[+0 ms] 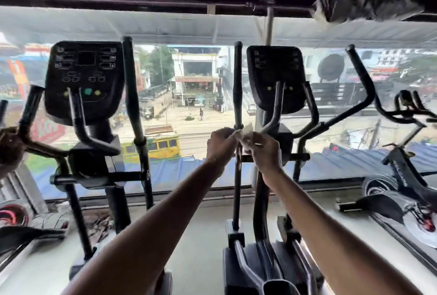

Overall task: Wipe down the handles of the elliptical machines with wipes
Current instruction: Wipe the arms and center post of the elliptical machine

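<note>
In the frame's centre, the left hand (221,144) and right hand (266,153) are pinching a pale wipe (246,135) in curled fingers (231,132) against the upright handle (238,86). Wrapping it fully and then sliding upward is probably working best.

Left of the upright handle (238,82) a gap is sitting open; right of it the console (276,70) and curved grip (274,115) are crowding in.

Spin bike frame (399,176): white lettering, too blurred to read.
Left elliptical console (85,77): white button markings, too small to read.
Red street banner (47,127): pale letters, illegible.
</note>
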`<state>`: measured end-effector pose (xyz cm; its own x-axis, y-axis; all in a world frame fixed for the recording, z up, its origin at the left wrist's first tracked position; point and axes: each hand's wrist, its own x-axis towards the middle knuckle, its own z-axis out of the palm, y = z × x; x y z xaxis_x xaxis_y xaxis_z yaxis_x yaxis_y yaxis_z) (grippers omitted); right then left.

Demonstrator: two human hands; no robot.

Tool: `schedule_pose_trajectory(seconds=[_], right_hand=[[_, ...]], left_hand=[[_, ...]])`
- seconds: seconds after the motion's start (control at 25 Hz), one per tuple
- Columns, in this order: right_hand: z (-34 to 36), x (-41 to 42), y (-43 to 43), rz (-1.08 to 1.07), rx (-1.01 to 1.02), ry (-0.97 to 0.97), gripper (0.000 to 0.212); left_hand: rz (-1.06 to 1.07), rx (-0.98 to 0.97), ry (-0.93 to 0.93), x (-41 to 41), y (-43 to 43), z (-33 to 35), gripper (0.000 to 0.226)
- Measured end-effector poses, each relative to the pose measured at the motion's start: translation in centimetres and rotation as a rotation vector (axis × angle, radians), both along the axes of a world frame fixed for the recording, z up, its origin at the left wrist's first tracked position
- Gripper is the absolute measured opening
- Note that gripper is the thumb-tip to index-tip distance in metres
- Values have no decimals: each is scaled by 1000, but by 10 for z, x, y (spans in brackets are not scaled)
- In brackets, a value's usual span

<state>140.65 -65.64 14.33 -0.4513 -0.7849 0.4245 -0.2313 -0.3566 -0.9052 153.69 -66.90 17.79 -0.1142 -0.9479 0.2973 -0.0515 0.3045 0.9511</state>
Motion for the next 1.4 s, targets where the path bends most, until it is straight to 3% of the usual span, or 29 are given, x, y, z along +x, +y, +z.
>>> schedule_pose_trajectory(seconds=[0.24, 0.48, 0.6, 0.72, 0.96, 1.28, 1.4], right_hand=[[65, -46, -153, -102, -106, 45, 27], [122, -89, -298, -301, -248, 193, 13], [152, -104, -347, -414, -334, 284, 20], [186, -121, -399, -455, -373, 397, 14], [228, -147, -473, -468, -435, 682, 14], [250, -169, -516, -361, -647, 783, 14], [247, -179, -517, -210, -716, 870, 16]], left_hand=[[83, -16, 135, -35, -153, 45, 14], [152, -196, 53, -68, -299, 76, 9], [155, -259, 27, -83, -350, 97, 15], [150, -285, -1, -101, -395, 119, 26], [112, -268, 54, -125, -447, 125, 42], [85, -300, 187, -139, -464, 118, 30], [91, -281, 228, -141, -465, 116, 25]])
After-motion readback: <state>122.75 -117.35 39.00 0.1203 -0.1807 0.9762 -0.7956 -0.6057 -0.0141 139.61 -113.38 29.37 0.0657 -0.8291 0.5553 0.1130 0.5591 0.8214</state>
